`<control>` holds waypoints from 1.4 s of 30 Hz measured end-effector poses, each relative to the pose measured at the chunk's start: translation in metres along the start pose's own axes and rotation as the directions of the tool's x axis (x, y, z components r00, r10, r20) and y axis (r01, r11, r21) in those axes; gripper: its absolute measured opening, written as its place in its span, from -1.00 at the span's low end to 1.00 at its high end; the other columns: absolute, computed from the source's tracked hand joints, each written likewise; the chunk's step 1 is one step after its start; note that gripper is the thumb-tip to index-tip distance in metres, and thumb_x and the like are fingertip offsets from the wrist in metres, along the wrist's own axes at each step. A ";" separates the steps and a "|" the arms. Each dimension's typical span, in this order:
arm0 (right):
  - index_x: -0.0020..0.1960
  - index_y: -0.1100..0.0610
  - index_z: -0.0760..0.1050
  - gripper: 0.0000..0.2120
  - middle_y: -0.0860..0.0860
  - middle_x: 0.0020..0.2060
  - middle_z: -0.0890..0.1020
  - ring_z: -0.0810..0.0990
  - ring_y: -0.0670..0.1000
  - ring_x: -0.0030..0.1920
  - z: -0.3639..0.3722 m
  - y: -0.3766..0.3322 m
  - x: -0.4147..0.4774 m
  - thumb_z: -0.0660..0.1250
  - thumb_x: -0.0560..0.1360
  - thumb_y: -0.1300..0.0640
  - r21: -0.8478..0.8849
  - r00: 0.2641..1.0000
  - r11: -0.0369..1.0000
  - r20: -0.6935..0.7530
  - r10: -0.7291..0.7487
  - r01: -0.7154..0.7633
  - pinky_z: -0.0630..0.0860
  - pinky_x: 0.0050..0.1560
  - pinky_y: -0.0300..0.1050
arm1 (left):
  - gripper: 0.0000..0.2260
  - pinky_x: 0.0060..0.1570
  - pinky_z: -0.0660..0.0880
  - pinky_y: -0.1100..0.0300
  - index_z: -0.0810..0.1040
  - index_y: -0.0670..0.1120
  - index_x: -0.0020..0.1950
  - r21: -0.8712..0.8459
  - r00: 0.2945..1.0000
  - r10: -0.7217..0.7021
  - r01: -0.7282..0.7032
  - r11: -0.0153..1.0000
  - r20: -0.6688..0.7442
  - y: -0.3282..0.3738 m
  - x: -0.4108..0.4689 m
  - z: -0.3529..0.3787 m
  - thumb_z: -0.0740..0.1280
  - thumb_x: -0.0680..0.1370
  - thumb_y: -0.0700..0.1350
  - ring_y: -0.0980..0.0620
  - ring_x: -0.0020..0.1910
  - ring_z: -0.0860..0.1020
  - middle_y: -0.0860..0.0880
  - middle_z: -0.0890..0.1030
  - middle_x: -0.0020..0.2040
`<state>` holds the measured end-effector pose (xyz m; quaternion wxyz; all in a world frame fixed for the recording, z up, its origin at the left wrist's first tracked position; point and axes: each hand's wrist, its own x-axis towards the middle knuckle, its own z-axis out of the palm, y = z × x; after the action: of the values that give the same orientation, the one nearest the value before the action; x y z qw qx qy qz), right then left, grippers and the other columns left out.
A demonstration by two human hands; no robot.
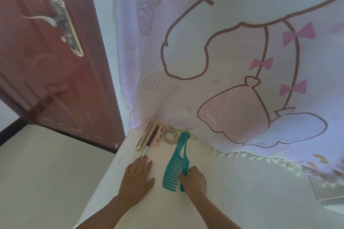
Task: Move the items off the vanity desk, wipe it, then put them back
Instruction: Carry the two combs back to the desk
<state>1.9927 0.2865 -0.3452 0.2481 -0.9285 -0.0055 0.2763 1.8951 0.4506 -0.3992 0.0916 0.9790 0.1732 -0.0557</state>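
Note:
On the white vanity desk (pixel 242 188) lie two teal combs. The wide-toothed comb (pixel 173 171) rests flat. Beside it, my right hand (pixel 193 182) grips the narrower teal comb (pixel 185 156) near its toothed end. My left hand (pixel 137 176) lies flat on the desk, fingers apart, its fingertips touching the end of a slim makeup tube (pixel 149 142). A gold tube (pixel 143 138) and a pink tube (pixel 157 136) lie next to it. A pale scrunchie (pixel 168 135) sits at the back against the cloth.
A pink cartoon-print cloth (pixel 232 61) with a fringed hem hangs behind the desk. A red-brown door (pixel 46 61) with a metal handle stands open at the left, past the desk's left edge. A mirror-like object (pixel 327 189) sits at the right edge.

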 end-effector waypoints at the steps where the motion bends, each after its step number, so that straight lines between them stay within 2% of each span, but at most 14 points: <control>1: -0.07 0.10 0.31 -0.84 -0.01 -0.15 0.51 0.58 0.02 -0.09 0.002 -0.002 0.000 0.25 0.47 0.05 -0.002 1.000 1.000 -0.004 0.012 -0.012 0.51 -0.12 -0.13 | -0.36 -0.11 0.57 0.08 0.58 -0.01 0.08 -0.017 1.000 -0.001 0.001 1.000 0.006 -0.001 0.000 0.000 -0.27 0.56 0.16 -0.04 0.08 0.56 -0.05 0.62 0.11; 6: -0.07 0.10 0.30 -0.85 0.01 -0.10 0.52 0.55 0.02 -0.12 0.010 -0.006 -0.002 0.23 0.48 0.06 -0.042 0.998 0.998 -0.041 0.046 -0.048 0.49 -0.17 -0.14 | -0.45 0.01 0.54 0.06 0.43 -0.02 0.19 -0.106 1.000 0.027 -0.025 0.994 0.015 -0.005 -0.002 -0.001 -0.25 0.57 0.16 -0.05 0.18 0.39 -0.08 0.59 0.16; 8: -0.02 0.12 0.34 -0.83 0.03 -0.03 0.52 0.52 0.01 -0.11 0.014 -0.006 -0.004 0.22 0.49 0.04 -0.071 0.997 0.996 -0.057 0.054 -0.058 0.43 -0.18 -0.17 | -0.48 0.15 0.36 0.04 0.36 -0.03 0.21 -0.133 0.999 0.038 -0.035 0.991 0.023 -0.007 -0.003 0.002 -0.25 0.57 0.17 -0.04 0.19 0.34 -0.10 0.58 0.18; 11: 0.09 0.17 0.40 -0.72 0.05 0.04 0.52 0.45 -0.01 -0.13 0.018 -0.009 -0.005 0.20 0.52 -0.03 -0.096 0.994 0.993 -0.087 0.066 -0.074 0.36 -0.17 -0.19 | -0.47 0.12 0.22 0.11 0.36 -0.04 0.22 -0.157 0.996 0.041 -0.027 0.987 0.084 -0.007 -0.003 0.002 -0.24 0.56 0.19 -0.07 0.19 0.41 -0.11 0.57 0.19; 17: 0.23 0.13 0.38 -0.66 0.04 0.13 0.48 0.54 0.01 0.05 0.017 -0.008 -0.011 0.12 0.56 -0.05 -0.098 0.987 0.992 -0.150 0.063 -0.078 0.46 -0.05 -0.15 | -0.35 0.12 0.23 0.07 0.53 -0.08 0.16 -0.163 0.994 0.049 -0.032 0.986 0.102 -0.008 -0.002 0.005 -0.25 0.56 0.20 -0.07 0.19 0.37 -0.13 0.57 0.19; 21: 0.31 0.10 0.36 -0.63 0.04 0.20 0.44 0.42 0.00 0.20 0.015 -0.002 -0.019 0.13 0.56 -0.02 -0.128 0.978 0.991 -0.206 0.007 -0.034 0.43 0.12 -0.12 | -0.30 0.05 0.52 0.04 0.59 -0.07 0.14 -0.164 0.985 0.068 -0.041 0.986 0.161 -0.007 -0.003 0.005 -0.28 0.55 0.19 -0.10 0.14 0.56 -0.11 0.58 0.18; 23: 0.34 0.09 0.34 -0.62 0.03 0.25 0.41 0.34 0.01 0.26 0.016 0.003 -0.026 0.12 0.57 -0.01 -0.189 0.972 0.982 -0.231 -0.044 0.000 0.36 0.18 -0.14 | -0.29 0.09 0.49 0.05 0.58 -0.06 0.16 -0.172 0.986 0.070 -0.044 0.984 0.150 -0.009 -0.002 0.000 -0.29 0.55 0.20 -0.08 0.14 0.57 -0.11 0.56 0.21; 25: 0.37 0.07 0.30 -0.60 0.03 0.32 0.36 0.29 0.01 0.32 0.018 0.010 -0.036 0.12 0.57 -0.03 -0.280 0.961 0.960 -0.256 -0.103 0.028 0.29 0.25 -0.17 | -0.26 0.28 0.32 0.04 0.43 -0.07 0.33 -0.163 0.990 0.081 -0.061 0.985 0.118 -0.011 -0.002 -0.007 -0.33 0.49 0.25 -0.10 0.33 0.39 -0.12 0.36 0.39; 27: 0.41 0.06 0.25 -0.56 0.04 0.39 0.30 0.21 0.03 0.39 0.021 0.019 -0.047 0.11 0.57 -0.06 -0.349 0.957 0.936 -0.258 -0.135 0.038 0.24 0.31 -0.14 | -0.19 0.42 0.03 0.06 0.12 -0.02 0.48 -0.244 0.981 0.173 -0.147 0.959 0.087 -0.014 -0.004 -0.007 -0.37 0.34 0.28 -0.05 0.49 0.03 -0.06 0.01 0.52; 30: 0.40 0.10 0.29 -0.54 0.13 0.40 0.29 0.18 0.11 0.43 0.026 0.029 -0.058 0.18 0.55 -0.03 -0.432 0.945 0.896 -0.239 -0.225 0.104 0.26 0.34 -0.01 | -0.19 0.42 -0.05 0.07 0.09 0.01 0.48 -0.340 0.981 0.194 -0.174 0.924 0.025 -0.019 -0.011 -0.012 -0.32 0.30 0.28 -0.01 0.49 -0.05 0.01 -0.01 0.52; 33: 0.30 0.21 0.42 -0.56 0.24 0.30 0.41 0.32 0.26 0.36 0.022 0.021 -0.052 0.31 0.48 0.04 -0.458 0.882 0.857 -0.267 -0.388 0.238 0.34 0.25 0.16 | -0.30 0.36 0.15 -0.03 0.33 -0.05 0.39 -0.352 0.993 0.114 -0.119 0.928 -0.036 -0.031 -0.021 -0.022 -0.19 0.42 0.27 -0.09 0.45 0.14 -0.06 0.25 0.46; 35: 0.29 0.21 0.42 -0.57 0.21 0.28 0.42 0.34 0.26 0.33 0.021 0.001 -0.046 0.27 0.48 0.06 -0.509 0.851 0.796 -0.208 -0.483 0.328 0.35 0.22 0.15 | -0.37 0.15 0.42 -0.08 0.50 -0.08 0.25 -0.289 0.998 0.043 -0.057 0.956 -0.056 -0.046 -0.032 -0.034 -0.17 0.54 0.25 -0.09 0.33 0.27 -0.11 0.48 0.30; 38: 0.09 0.18 0.58 -0.59 0.20 0.10 0.57 0.54 0.27 0.14 0.031 -0.037 -0.042 0.48 0.30 0.02 -0.589 0.730 0.638 -0.115 -0.674 0.496 0.51 0.03 0.18 | -0.38 -0.11 0.55 -0.05 0.56 -0.07 0.13 -0.223 0.982 -0.143 0.113 0.968 -0.121 -0.072 -0.064 -0.053 -0.22 0.58 0.19 -0.07 0.17 0.33 -0.10 0.59 0.16; 42: -0.08 0.12 0.65 -0.61 0.20 -0.07 0.65 0.65 0.22 -0.05 0.067 -0.071 -0.068 0.54 0.17 -0.05 -0.612 0.482 0.366 0.030 -0.876 0.702 0.58 -0.20 0.10 | -0.45 -0.06 0.52 -0.12 0.54 -0.11 0.15 -0.201 0.893 -0.395 0.355 0.913 -0.215 -0.094 -0.142 -0.069 -0.12 0.57 0.17 -0.17 0.19 0.40 -0.15 0.58 0.17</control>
<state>1.9099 0.3693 -0.3259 0.0714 -0.8643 -0.4963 -0.0392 1.7352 0.5049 -0.3271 0.1331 0.9158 0.3732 0.0657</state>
